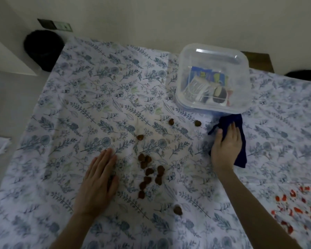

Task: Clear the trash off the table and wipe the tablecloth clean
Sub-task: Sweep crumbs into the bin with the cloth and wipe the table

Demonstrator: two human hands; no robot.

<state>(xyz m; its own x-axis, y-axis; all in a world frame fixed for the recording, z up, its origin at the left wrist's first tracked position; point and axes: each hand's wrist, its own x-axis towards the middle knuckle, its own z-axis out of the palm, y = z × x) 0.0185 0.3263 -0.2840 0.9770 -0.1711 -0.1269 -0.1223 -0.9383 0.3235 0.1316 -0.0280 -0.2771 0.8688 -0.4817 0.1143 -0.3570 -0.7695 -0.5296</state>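
So we've got our left hand [99, 178] lying flat on the tablecloth [90, 108], fingers together and stretched out, palm down, gripping nothing. It sits just beside the main bunch of brown trash bits [149, 174], which are clustered around the middle of the bench, a bit toward the near edge. A few strays are scattered off from that bunch: one lone bit [177, 210] closer to the near edge, one [140, 137] a little farther in, and two more [171, 121] out toward the far side near the container.

Our right hand [226, 146] is pressed down on a dark blue cloth [238, 141], fingers spread over it, pinning it to the tablecloth. The cloth's far end touches or tucks just under the clear plastic container [214, 74], which sits near the far edge with some packets and small stuff inside. Over at the near right corner there's a patch of red print [294, 211].
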